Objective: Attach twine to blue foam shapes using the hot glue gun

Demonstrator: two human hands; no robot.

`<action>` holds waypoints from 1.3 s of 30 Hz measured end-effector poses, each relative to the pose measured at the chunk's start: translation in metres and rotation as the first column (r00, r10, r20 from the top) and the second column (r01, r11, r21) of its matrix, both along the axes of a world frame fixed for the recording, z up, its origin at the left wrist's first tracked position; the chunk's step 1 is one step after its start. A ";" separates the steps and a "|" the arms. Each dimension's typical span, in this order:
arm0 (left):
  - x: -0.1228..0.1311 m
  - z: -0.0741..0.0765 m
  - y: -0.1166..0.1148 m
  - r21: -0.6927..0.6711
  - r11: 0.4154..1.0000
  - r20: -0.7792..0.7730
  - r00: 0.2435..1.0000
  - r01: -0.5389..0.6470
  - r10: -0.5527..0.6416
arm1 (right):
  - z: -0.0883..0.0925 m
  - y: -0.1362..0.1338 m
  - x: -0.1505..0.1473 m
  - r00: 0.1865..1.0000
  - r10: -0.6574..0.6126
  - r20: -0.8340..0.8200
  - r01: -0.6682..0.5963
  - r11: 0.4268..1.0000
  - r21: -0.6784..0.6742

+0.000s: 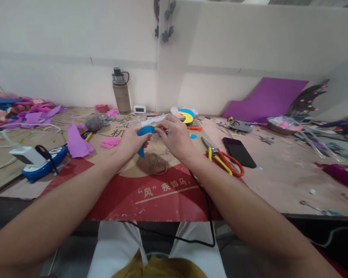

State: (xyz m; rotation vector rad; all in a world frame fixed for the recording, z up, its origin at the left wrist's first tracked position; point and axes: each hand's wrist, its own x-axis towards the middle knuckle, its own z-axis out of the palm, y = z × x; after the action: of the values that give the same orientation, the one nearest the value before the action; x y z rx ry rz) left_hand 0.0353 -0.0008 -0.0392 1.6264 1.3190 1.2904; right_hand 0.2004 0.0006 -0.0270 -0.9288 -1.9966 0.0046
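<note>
My left hand (pixel 131 142) is closed around a blue crescent-shaped foam piece (pixel 144 133), held just above the table's middle. My right hand (pixel 176 136) is closed too, its fingers pinched at the blue piece's top edge on something small I cannot make out. A black cable (pixel 208 216) runs from under my right wrist down over the table's edge. A coil of brown twine (pixel 154 162) lies on the red and tan cardboard sheet (pixel 150 195) right below both hands.
Scissors with red and yellow handles (pixel 224 160) and a black phone (pixel 239 151) lie right of my hands. Purple paper scraps (pixel 77 143), a blue and white device (pixel 42 162) and a water bottle (pixel 121 92) are left and behind. Craft clutter covers the right side.
</note>
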 end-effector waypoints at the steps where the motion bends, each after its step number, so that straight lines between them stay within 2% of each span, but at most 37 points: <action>1: 0.001 0.001 -0.001 0.001 1.000 -0.025 1.000 0.005 -0.005 | 0.001 0.001 0.002 1.000 -0.005 -0.021 0.004 1.000 -0.002; 7: 0.003 0.000 -0.005 -0.001 0.995 -0.100 0.990 0.095 -0.095 | 0.005 0.005 0.008 0.988 0.000 -0.152 -0.007 0.999 -0.048; 14: 0.004 0.001 -0.005 -0.065 0.988 0.012 0.990 0.139 -0.139 | 0.005 0.008 0.013 0.958 -0.037 -0.286 -0.007 0.988 -0.152; 21: 0.007 0.006 -0.009 -0.105 0.977 0.136 0.976 0.184 -0.169 | 0.004 0.008 0.014 0.905 -0.009 -0.425 -0.117 0.956 -0.270; 25: 0.005 0.004 -0.007 -0.096 0.959 0.188 0.951 0.265 -0.244 | 0.006 0.005 0.014 0.882 -0.010 -0.471 -0.181 0.915 -0.360; 27: 0.003 0.004 -0.006 -0.068 0.955 0.167 0.947 0.290 -0.275 | 0.006 0.003 0.014 0.871 0.002 -0.492 -0.228 0.888 -0.399; 30: 0.001 0.007 -0.008 -0.016 0.965 0.046 0.964 0.263 -0.262 | 0.005 0.001 0.017 0.848 0.055 -0.526 -0.307 0.862 -0.403; 32: 0.000 0.010 -0.011 0.023 0.971 -0.010 0.971 0.238 -0.238 | 0.004 0.001 0.019 0.835 0.093 -0.542 -0.339 0.863 -0.375; 35: 0.000 0.013 -0.014 0.061 0.970 0.012 0.971 0.236 -0.237 | 0.002 0.002 0.021 0.822 0.117 -0.558 -0.347 0.879 -0.327; 39: 0.000 0.012 -0.014 0.097 0.962 -0.060 0.966 0.254 -0.250 | 0.002 0.002 0.022 0.825 0.127 -0.551 -0.357 0.873 -0.333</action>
State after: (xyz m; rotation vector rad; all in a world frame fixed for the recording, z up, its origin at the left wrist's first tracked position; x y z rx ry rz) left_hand 0.0355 -0.0149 -0.0273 1.8408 1.0451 1.1878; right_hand 0.2220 0.0022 -0.0253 -0.8088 -1.6070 0.7926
